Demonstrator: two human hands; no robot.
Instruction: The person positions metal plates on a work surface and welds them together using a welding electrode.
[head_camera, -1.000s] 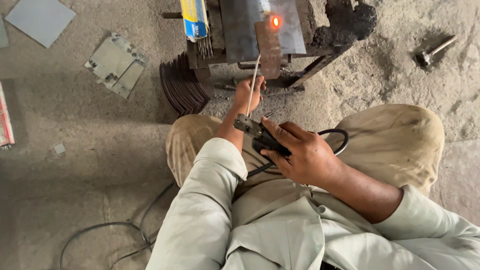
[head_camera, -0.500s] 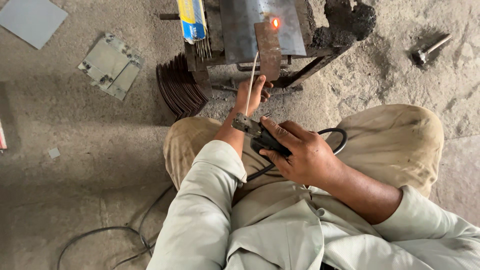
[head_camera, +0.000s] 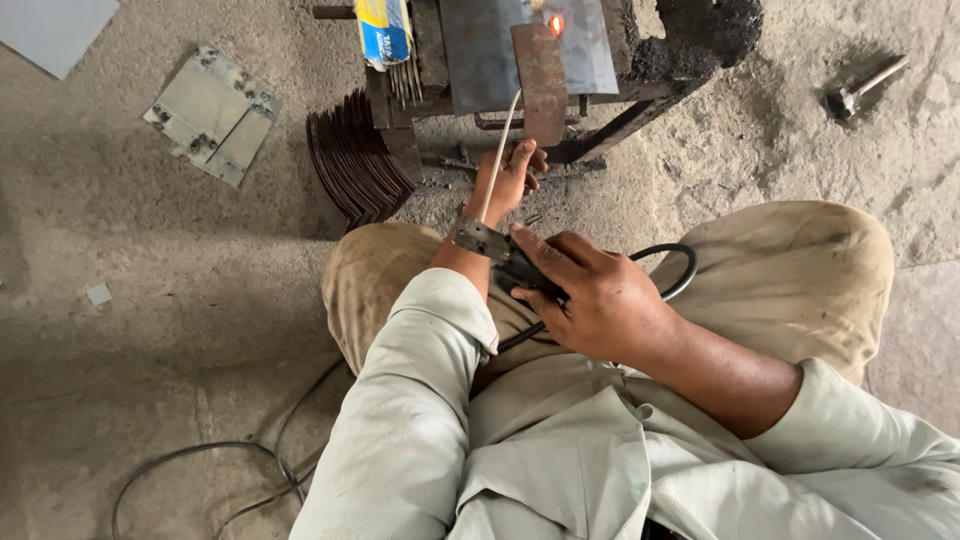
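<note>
Up top, a blue-and-yellow packet stands open with thin grey rods poking out of its lower end. Beside it a rusty flat plate leans on a grey steel sheet, with a glowing orange spot just above. The right hand wraps its fingers tight around a black electrode holder; its long slim welding rod passes through the left hand, whose fingers pinch it lightly. Curved dark metal strips lie stacked on the rough concrete floor.

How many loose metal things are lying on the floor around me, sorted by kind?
Flat sheets: 2, grey sheet and bolted plate
Hammers: 1, hammer
Stacks of dark curved strips: 1, stack
Total: 4
</note>
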